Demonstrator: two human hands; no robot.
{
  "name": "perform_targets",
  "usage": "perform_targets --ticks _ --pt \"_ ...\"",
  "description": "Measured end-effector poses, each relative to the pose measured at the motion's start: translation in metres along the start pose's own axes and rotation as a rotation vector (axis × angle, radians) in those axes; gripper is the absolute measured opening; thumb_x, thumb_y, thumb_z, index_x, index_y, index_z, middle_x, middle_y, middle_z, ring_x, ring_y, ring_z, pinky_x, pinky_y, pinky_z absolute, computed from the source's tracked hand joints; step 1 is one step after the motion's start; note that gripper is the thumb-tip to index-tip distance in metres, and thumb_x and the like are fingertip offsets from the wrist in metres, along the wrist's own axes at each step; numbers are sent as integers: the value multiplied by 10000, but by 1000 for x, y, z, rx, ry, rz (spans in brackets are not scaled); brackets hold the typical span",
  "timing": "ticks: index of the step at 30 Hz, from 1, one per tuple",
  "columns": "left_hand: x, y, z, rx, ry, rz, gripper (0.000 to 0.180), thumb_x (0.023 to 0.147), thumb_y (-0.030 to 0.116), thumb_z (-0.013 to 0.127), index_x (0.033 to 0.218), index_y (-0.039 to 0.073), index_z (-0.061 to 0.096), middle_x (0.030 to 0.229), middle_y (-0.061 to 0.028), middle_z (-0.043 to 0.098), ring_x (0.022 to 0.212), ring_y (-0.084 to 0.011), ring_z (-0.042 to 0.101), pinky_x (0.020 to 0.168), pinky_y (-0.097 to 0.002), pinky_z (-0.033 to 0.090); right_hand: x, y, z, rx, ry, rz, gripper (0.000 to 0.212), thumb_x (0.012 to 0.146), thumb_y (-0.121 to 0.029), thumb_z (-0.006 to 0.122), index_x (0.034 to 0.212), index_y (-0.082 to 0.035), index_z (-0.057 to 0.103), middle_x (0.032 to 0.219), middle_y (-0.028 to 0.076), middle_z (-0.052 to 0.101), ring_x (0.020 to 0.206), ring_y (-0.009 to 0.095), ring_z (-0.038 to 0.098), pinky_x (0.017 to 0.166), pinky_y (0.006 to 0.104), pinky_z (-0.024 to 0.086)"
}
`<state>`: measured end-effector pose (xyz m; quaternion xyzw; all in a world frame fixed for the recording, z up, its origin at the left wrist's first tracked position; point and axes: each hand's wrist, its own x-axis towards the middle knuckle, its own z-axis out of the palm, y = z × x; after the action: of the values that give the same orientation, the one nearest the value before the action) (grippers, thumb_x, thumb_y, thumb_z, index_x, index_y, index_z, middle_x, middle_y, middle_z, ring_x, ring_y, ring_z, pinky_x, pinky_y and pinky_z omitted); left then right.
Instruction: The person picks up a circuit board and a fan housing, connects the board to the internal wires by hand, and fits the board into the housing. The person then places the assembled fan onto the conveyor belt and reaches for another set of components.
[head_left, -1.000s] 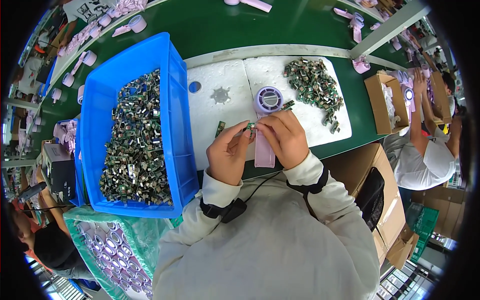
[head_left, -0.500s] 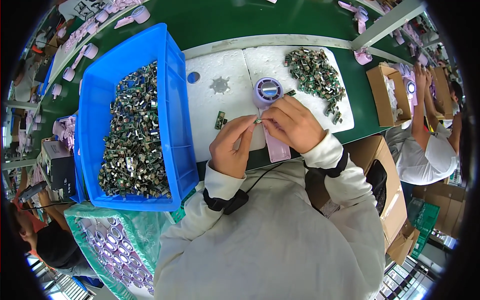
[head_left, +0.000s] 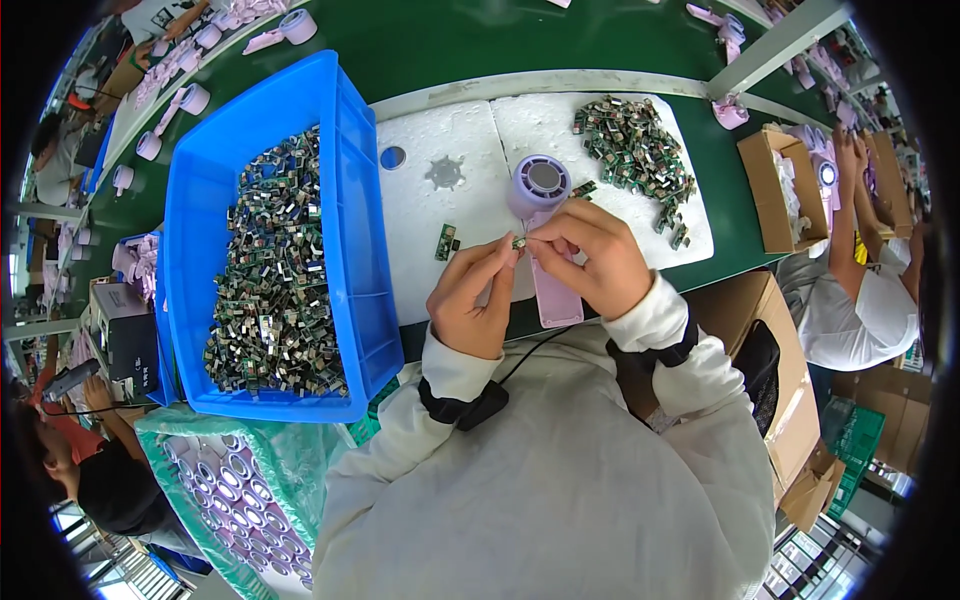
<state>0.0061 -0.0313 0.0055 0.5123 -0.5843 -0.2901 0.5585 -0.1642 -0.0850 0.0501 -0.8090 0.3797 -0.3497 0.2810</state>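
Note:
Over the white foam board, my two hands meet with fingertips pinched together. Thumb and fingers of my left hand close on a small green circuit board. My right hand pinches at the same board from the other side; its fingertips partly cover it. Beneath and behind my hands lies a lilac handheld fan, its round head away from me and its pink handle toward me. Left of my hands rests a loose circuit board, and another one is beside the fan head.
A blue bin full of small circuit boards stands left. More boards lie in a heap at the foam's far right. Cardboard boxes stand right. A green-lined crate holds lilac round parts. Co-workers sit at both sides.
The whole view has shifted slightly right and down. My right fingers have changed their bend a little at the small board; both hands stay together at the same place.

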Motion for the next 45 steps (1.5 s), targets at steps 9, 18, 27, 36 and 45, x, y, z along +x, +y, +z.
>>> perform_targets --ticks 9,18,27,36,45 --pt "-2 3 17 155 132 148 314 931 -75 643 1225 13 706 1091 -141 672 891 -233 699 775 -312 549 -3 -2 17 134 156 170 152 780 45 765 919 20 711 752 46 565 647 140 519 588 276 438" --pt "16 17 -24 508 142 213 384 898 16 698 1277 15 638 1205 -167 604 1122 -378 589 949 -450 486 68 20 -23 18 -38 42 89 854 -27 708 928 5 670 777 36 584 672 143 554 621 268 461" --pt "5 -12 -30 694 39 126 329 892 68 694 1220 62 664 1131 -131 615 1049 -337 564 922 -448 448 273 156 -83 201 -21 643 194 925 -240 669 992 -57 664 898 14 695 826 127 693 708 275 542" --pt "6 -20 -33 649 90 106 355 853 12 650 1201 78 673 1099 -96 633 1022 -314 585 920 -449 450 377 185 14 -387 -160 103 203 809 -223 751 950 -83 708 883 114 740 891 313 723 810 395 568" --pt "6 -13 -21 530 92 34 348 806 2 660 1143 83 697 1028 -69 648 989 -262 620 893 -400 492 479 204 137 -452 -28 -67 648 771 -327 822 1325 -144 541 1390 203 546 1099 400 654 990 449 523"
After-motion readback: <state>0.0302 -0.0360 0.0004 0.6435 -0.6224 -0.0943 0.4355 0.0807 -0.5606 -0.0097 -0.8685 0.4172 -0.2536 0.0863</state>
